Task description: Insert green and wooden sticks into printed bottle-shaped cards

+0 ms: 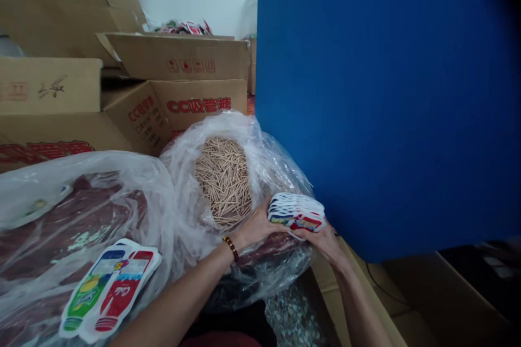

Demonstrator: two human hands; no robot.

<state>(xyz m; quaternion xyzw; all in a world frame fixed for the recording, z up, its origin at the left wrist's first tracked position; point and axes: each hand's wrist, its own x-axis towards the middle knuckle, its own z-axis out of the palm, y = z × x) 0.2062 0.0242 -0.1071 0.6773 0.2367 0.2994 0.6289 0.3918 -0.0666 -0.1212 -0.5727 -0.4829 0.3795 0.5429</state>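
Observation:
Both my hands hold one stack of printed white-edged packets (296, 212) over the right side of a clear plastic bag. My left hand (261, 223), with a beaded bracelet on its wrist, grips the stack's left end. My right hand (320, 238) is closed on its right end and lower edge. The stacked packets show bits of red, green and yellow print. Just left of my hands, the open plastic bag (183, 173) is filled with many thin tan sticks (223, 181). Another few bottle-shaped packets (112, 287), green and red, lie at the lower left.
A second plastic bag (158, 190) with dark reddish contents lies on the left. Cardboard boxes (199, 57) stand behind, with more packets (189, 27) heaped in one. A large blue panel (382, 97) rises on the right. Below it is open cardboard (439, 287) with a dark cable.

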